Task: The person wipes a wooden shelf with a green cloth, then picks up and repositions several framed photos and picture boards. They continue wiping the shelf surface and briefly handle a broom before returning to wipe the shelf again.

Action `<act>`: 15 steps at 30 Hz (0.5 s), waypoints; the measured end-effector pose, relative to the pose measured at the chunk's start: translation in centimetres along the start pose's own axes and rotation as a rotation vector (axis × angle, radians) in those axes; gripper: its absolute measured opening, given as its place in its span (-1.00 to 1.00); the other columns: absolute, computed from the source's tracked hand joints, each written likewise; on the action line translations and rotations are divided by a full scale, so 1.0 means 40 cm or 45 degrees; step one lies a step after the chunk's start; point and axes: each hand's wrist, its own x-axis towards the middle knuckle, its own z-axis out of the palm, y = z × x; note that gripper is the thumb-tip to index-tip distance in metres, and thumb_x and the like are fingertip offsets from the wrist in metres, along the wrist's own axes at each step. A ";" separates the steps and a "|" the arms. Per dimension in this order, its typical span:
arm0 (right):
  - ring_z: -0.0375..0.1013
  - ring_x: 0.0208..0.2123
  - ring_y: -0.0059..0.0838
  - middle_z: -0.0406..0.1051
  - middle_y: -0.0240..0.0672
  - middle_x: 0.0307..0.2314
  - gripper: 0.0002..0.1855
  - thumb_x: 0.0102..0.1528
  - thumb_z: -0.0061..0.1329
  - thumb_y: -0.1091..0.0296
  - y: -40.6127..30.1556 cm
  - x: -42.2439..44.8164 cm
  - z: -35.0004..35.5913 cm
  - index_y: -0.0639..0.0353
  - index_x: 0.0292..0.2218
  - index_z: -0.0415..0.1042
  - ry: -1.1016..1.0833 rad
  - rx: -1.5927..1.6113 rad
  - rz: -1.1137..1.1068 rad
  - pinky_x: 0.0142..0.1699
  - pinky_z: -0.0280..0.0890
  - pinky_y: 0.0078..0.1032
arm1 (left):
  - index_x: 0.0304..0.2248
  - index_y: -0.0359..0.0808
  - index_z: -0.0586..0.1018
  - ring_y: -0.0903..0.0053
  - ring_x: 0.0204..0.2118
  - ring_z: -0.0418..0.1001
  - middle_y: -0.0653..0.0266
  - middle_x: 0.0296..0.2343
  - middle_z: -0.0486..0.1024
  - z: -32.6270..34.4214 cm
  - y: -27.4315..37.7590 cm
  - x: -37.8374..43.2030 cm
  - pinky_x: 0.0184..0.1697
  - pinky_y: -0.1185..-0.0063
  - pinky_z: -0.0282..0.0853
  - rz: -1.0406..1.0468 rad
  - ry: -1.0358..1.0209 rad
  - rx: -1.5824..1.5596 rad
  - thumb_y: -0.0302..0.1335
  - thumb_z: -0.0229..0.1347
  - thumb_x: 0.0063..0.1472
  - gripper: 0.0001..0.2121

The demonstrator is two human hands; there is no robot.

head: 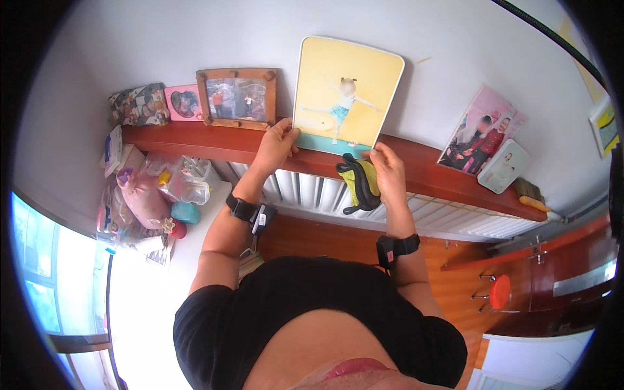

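A white-edged photo panel (347, 97) with a yellow background stands upright at the red-brown wooden shelf (429, 156). My left hand (279, 144) grips its lower left corner. At its lower right corner is my right hand (389, 168), thumb against the edge. That same hand also holds a folded yellow-green cloth with dark edging (360, 184), which hangs below the panel. Just left of the panel a brown wooden picture frame (237, 98) leans on the wall. Whether the panel's bottom edge rests on the shelf is hard to tell.
Left of the wooden frame stand a pink frame with a heart opening (184, 102) and a patterned photo frame (140, 105). Two photo panels, one larger (475, 134) and one smaller (503, 165), lean at right beside a brush (531, 197). A white radiator (302, 187) sits beneath the shelf. Bags and containers crowd a white table (209, 207).
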 end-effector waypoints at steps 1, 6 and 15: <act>0.43 -0.29 -0.62 0.50 -0.27 -0.32 -0.72 0.23 -0.10 0.39 -0.001 0.002 0.018 0.38 -0.08 0.38 -0.007 0.015 0.022 -0.17 0.32 -0.64 | -0.06 -0.33 0.45 0.76 -0.59 0.36 0.41 -0.51 0.45 -0.017 0.010 0.001 -0.59 0.75 0.26 -0.002 0.003 0.006 -0.42 -0.03 0.31 -0.74; 0.44 -0.27 -0.58 0.49 -0.24 -0.30 -0.72 0.23 -0.12 0.41 0.008 0.017 0.070 0.40 -0.08 0.37 -0.052 -0.038 0.025 -0.15 0.34 -0.62 | -0.07 -0.36 0.45 0.75 -0.57 0.37 0.37 -0.45 0.47 -0.075 0.011 0.016 -0.56 0.74 0.30 -0.063 0.030 0.062 -0.43 -0.03 0.31 -0.74; 0.45 -0.28 -0.61 0.52 -0.29 -0.34 -0.71 0.21 -0.08 0.39 0.024 0.011 0.065 0.33 -0.06 0.36 0.006 -0.055 -0.014 -0.18 0.31 -0.62 | -0.20 -0.38 0.49 0.68 -0.58 0.43 0.29 -0.51 0.48 -0.061 -0.008 0.020 -0.54 0.68 0.35 0.009 0.131 0.169 -0.42 -0.02 0.30 -0.80</act>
